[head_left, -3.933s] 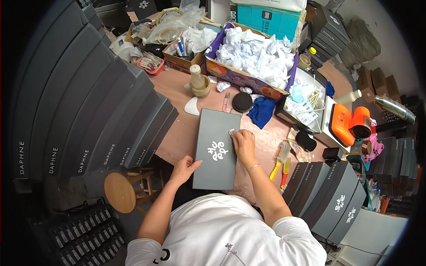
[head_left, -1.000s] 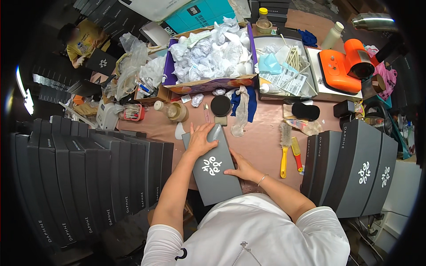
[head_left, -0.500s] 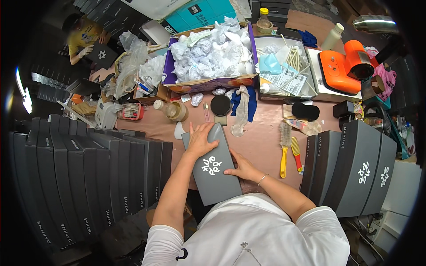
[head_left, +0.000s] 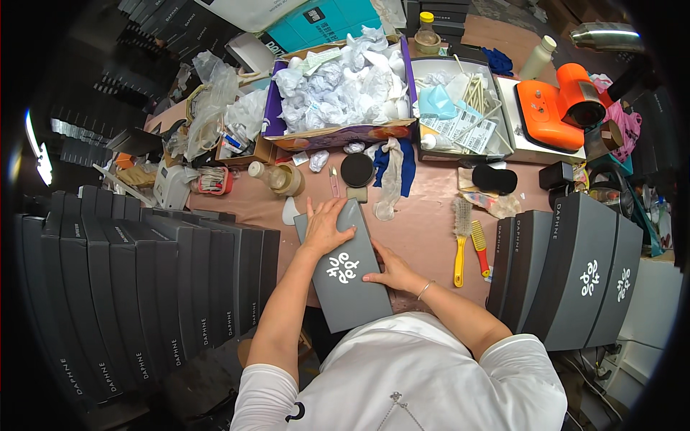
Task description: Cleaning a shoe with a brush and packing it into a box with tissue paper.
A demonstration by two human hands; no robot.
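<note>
A closed dark grey shoebox (head_left: 338, 302) with a white printed design lies at a slant on the table in front of me, its near end against my white shirt. Across the upper part of its lid rests my left hand (head_left: 328, 228), fingers stretched toward the far end and thumb pointing right. My right hand (head_left: 394, 271), with a bracelet on the wrist, holds the box's right edge. Its thumb lies on the lid, while its other fingers run along the side.
Stacked grey shoeboxes stand left (head_left: 172, 287) and right (head_left: 568, 280). Two yellow-handled brushes (head_left: 460, 244) lie to the right. Behind are a round black tin (head_left: 357, 170), a purple carton (head_left: 345, 133) of crumpled paper, a supply box (head_left: 467, 153) and an orange machine (head_left: 550, 115).
Both hands and the shoebox hold the same position. The person in yellow at the far upper left, who had a grey box, is no longer in view.
</note>
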